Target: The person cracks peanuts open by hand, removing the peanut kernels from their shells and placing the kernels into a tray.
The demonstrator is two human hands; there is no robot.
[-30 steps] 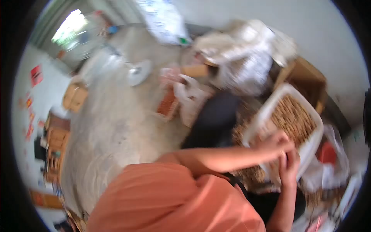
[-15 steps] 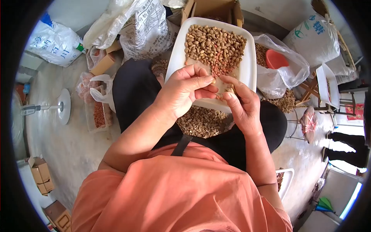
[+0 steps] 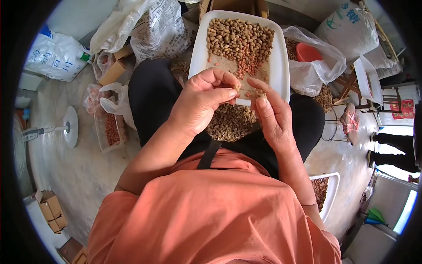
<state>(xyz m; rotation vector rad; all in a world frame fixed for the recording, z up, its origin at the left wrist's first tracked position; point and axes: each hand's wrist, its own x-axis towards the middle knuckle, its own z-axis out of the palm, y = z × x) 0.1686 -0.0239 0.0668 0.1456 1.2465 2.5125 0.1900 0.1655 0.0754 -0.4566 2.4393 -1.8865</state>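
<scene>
A white tray [image 3: 283, 75] rests across my lap, bearing a pile of unshelled nuts [image 3: 239, 37] that look like peanuts. Loose pinkish-red kernels [image 3: 249, 69] lie at the near side of that pile. Over the tray's near edge, my left hand [image 3: 195, 99] pinches a pale piece of nut shell [image 3: 237, 87] between thumb and forefinger. Just to the right, my right hand [image 3: 276, 116] is closed with another shell piece [image 3: 261, 94] between thumb and fingers. The hands are slightly apart. Below them, broken shells [image 3: 231, 124] are heaped between my legs.
At right stands a clear plastic bag [image 3: 303, 81] with nuts and a red bowl [image 3: 309, 52]. A clear box of kernels [image 3: 110, 130] and a fan [image 3: 69, 126] are on the left. Another nut-filled tray [image 3: 335, 185] lies lower right. A person's legs [image 3: 395, 152] show far right.
My hands have drawn a little further apart, each with a shell piece. The view has shifted, so the tray sits slightly higher and more of the shell heap shows.
</scene>
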